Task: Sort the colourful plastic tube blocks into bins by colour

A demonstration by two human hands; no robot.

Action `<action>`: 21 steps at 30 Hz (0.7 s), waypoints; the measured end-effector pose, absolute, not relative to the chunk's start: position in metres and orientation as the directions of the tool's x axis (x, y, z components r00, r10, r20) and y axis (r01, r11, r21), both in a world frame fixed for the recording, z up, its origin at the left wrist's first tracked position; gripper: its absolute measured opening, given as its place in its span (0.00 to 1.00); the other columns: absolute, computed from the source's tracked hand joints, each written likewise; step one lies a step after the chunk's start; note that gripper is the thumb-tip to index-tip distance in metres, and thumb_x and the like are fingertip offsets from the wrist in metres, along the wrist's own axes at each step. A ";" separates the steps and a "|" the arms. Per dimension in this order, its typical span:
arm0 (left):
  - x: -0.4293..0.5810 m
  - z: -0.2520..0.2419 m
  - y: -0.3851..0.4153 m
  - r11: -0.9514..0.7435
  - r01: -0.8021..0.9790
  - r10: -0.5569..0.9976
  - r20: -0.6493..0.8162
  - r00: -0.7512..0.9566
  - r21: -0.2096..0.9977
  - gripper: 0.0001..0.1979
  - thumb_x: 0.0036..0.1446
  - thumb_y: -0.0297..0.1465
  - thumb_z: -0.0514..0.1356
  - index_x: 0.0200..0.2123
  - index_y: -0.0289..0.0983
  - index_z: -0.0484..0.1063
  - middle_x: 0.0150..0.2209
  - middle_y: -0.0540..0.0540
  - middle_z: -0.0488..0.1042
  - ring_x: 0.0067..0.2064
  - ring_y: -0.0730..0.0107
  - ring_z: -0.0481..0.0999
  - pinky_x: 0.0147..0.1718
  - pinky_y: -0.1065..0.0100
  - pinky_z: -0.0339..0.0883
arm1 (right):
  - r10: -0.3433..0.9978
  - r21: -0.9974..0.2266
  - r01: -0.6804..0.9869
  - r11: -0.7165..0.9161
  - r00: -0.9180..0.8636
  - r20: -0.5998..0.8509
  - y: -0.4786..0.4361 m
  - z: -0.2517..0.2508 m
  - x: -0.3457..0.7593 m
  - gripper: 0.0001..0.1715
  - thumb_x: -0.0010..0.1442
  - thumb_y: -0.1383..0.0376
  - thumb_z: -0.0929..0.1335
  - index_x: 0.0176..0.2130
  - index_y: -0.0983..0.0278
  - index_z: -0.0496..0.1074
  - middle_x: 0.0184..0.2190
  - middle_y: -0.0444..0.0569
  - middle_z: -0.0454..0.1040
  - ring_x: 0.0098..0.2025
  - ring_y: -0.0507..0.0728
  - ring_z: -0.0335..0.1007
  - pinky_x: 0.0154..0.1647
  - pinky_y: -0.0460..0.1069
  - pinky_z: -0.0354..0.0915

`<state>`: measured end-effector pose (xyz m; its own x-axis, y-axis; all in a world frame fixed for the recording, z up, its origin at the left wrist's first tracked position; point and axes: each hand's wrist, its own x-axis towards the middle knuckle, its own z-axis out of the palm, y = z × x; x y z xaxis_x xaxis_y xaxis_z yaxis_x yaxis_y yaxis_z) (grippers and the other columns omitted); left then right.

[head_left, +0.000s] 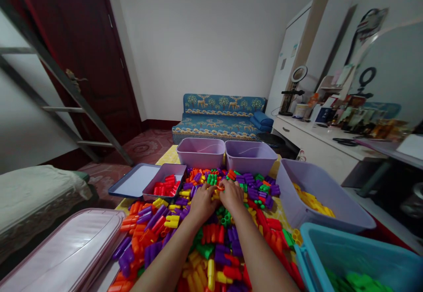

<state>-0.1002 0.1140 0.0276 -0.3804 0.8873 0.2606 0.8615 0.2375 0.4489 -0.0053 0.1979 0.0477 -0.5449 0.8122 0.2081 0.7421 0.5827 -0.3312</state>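
Note:
A big heap of plastic building pieces (211,221) in red, orange, yellow, green and purple covers the table in front of me. My left hand (202,200) and my right hand (231,195) meet over the far middle of the heap, knuckles up and fingers curled down. Between their fingertips sits a small orange piece (219,188), pinched from both sides. Purple and green pieces lie just beyond the hands.
Two purple bins (201,152) (250,155) stand at the far edge. A small tray with red pieces (165,186) and a blue lid (135,181) lie at the left. A bin with yellow pieces (317,197) and a blue bin with green ones (357,261) are right. A pink lid (69,248) lies near left.

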 end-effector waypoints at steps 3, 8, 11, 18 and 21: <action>-0.101 0.022 0.113 0.176 0.822 0.876 0.296 -0.382 0.541 0.19 0.49 0.26 0.59 0.47 0.40 0.74 0.46 0.44 0.73 0.48 0.62 0.72 0.49 0.64 0.65 | 0.784 -0.325 0.714 0.620 -0.579 0.223 0.201 0.045 -0.008 0.14 0.56 0.70 0.64 0.41 0.57 0.73 0.39 0.47 0.78 0.47 0.60 0.67 0.42 0.52 0.56; -0.098 0.018 0.110 0.136 0.784 0.834 0.357 -0.421 0.606 0.15 0.53 0.28 0.57 0.45 0.37 0.75 0.44 0.43 0.76 0.47 0.61 0.74 0.47 0.63 0.66 | 0.706 -0.274 0.651 0.708 -0.639 0.305 0.206 0.040 -0.011 0.15 0.54 0.72 0.65 0.39 0.57 0.76 0.38 0.49 0.79 0.45 0.59 0.67 0.43 0.52 0.55; -0.098 0.020 0.107 0.119 0.760 0.836 0.348 -0.424 0.639 0.16 0.56 0.30 0.56 0.48 0.37 0.73 0.46 0.42 0.77 0.48 0.59 0.74 0.49 0.61 0.65 | 0.713 -0.305 0.647 0.699 -0.595 0.371 0.203 0.035 -0.007 0.13 0.55 0.71 0.65 0.38 0.59 0.75 0.38 0.49 0.78 0.44 0.58 0.68 0.43 0.51 0.55; -0.096 0.018 0.102 0.142 0.734 0.809 0.350 -0.472 0.664 0.19 0.55 0.29 0.58 0.51 0.39 0.70 0.47 0.44 0.76 0.49 0.62 0.74 0.49 0.64 0.65 | 0.761 -0.521 0.556 0.648 -0.453 0.464 0.187 0.031 0.012 0.05 0.55 0.63 0.67 0.32 0.61 0.72 0.33 0.48 0.77 0.39 0.58 0.69 0.40 0.51 0.57; -0.094 0.016 0.101 0.151 0.788 0.845 0.337 -0.416 0.596 0.17 0.54 0.30 0.60 0.49 0.41 0.72 0.48 0.46 0.76 0.50 0.62 0.73 0.50 0.63 0.64 | 0.839 -0.779 0.317 0.541 -0.265 0.475 0.194 0.043 0.022 0.12 0.55 0.59 0.66 0.36 0.64 0.71 0.32 0.50 0.77 0.33 0.56 0.70 0.36 0.50 0.61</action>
<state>-0.0939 0.1006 0.0157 -0.4163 0.8446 0.3366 0.7883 0.1509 0.5965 0.0221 0.1941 0.0435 -0.2650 0.8393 0.4747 0.3168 0.5408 -0.7792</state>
